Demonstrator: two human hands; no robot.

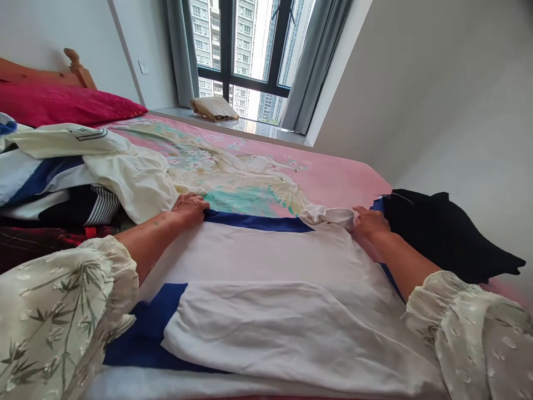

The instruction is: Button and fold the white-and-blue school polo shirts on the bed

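Note:
A white and blue shirt (266, 255) lies spread on the bed in front of me, one long sleeve (266, 325) folded across its near part. My left hand (189, 210) is closed on the far left corner of the shirt, beside a dark blue band (258, 221). At the far right, my right hand (370, 222) has its fingers closed on a bunched white part of the same shirt (328, 215). Some fingertips of both hands are hidden by cloth or turned away. Next to my right hand lies a folded black garment (441, 233).
A heap of clothes (125, 166) rises at the left, with a red pillow (70, 104) behind it against the wooden headboard (79, 69). Pink flowered bedding (333, 172) stretches to the windowsill, where a wrapped package (214, 108) sits. A white wall (458, 111) borders the right.

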